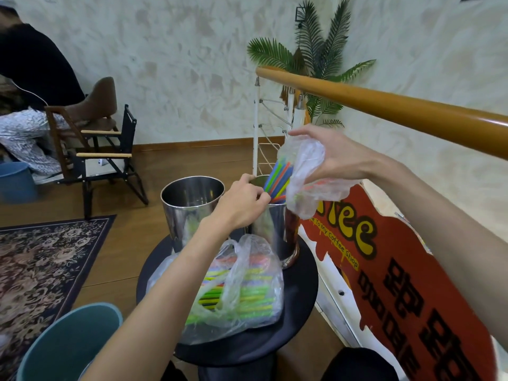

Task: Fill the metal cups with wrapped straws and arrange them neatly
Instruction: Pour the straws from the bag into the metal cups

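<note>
Nearest to me, a round teal plastic bin is standing on the floor at the near left, just beside the small round black table, probably placed there to take wrappers. On the table's near half a crumpled clear plastic bag of green and yellow wrapped straws is lying on its side, its mouth slack, waiting as the next supply.

Farther back two tall shiny metal cups are standing side by side. The left metal cup is looking empty from here. The right metal cup is already receiving a bundle of blue, green and orange straws, which is leaning up out of its mouth.

The person's left hand is reaching over that cup's rim, fingers curled and pinching at the straws, seemingly to steady them upright. The right hand is gripping a second clear plastic bag above the cup, apparently peeling it away from the bundle so the straws drop in together.

An orange wooden handrail is crossing the far right, above a red coffee-shop sign.
</note>
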`<state>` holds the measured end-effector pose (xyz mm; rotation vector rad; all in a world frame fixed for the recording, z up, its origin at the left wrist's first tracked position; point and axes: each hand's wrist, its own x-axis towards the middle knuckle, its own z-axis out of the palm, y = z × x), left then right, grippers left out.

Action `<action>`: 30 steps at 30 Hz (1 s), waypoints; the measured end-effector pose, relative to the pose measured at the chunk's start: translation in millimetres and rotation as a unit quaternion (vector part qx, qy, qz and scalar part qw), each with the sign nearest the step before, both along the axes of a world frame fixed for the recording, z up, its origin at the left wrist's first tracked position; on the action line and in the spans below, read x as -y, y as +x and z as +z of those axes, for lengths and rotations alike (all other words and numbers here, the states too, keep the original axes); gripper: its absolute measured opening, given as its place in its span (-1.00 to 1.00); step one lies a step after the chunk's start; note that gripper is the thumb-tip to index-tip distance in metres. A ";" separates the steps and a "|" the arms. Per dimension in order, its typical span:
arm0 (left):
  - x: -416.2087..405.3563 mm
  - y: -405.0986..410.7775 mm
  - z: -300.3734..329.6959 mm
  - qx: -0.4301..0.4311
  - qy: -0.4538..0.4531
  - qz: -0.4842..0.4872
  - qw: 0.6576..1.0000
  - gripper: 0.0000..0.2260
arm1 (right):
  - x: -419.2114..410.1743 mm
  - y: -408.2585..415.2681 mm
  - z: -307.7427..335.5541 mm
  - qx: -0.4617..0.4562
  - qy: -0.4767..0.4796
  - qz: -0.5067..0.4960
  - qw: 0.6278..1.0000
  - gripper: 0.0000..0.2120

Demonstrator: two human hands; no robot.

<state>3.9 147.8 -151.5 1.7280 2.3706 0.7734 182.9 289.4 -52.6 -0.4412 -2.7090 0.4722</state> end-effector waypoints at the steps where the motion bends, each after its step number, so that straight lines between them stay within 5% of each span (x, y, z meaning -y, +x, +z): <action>1: 0.5 0.9 0.3 -0.001 0.001 0.001 1.000 -0.67 | 3.1 -3.2 -5.8 -0.002 -0.005 0.003 1.000 -0.07; 6: 2.7 6.4 -1.9 0.045 0.079 0.032 0.995 -0.86 | 13.8 -12.9 -23.5 -0.019 0.008 0.003 1.000 -0.02; 9: 5.0 8.8 -3.2 0.080 0.086 0.027 0.993 -0.71 | 17.1 -14.2 -24.1 -0.021 0.002 0.009 1.000 -0.01; 11: 5.9 9.6 -0.1 0.082 0.063 0.012 0.995 -0.56 | 19.2 -13.6 -23.7 -0.019 0.001 0.016 1.000 -0.03; 14: 5.5 10.1 6.3 0.050 0.011 -0.016 0.999 -0.75 | 19.4 -7.7 -16.8 -0.019 -0.007 0.014 1.000 -0.07; 19: 5.3 3.8 8.6 0.032 -0.075 -0.006 0.997 -0.50 | 10.1 10.5 8.3 -0.024 -0.005 0.009 1.000 -0.10; 28: 6.9 7.6 4.9 0.084 -0.013 -0.014 0.996 -0.82 | 4.9 46.5 34.4 -0.101 -0.044 -0.035 0.993 -0.29; 30: 7.8 7.0 3.4 0.089 0.008 -0.020 0.996 -0.75 | 3.5 55.8 38.2 -0.129 -0.063 -0.049 0.988 -0.33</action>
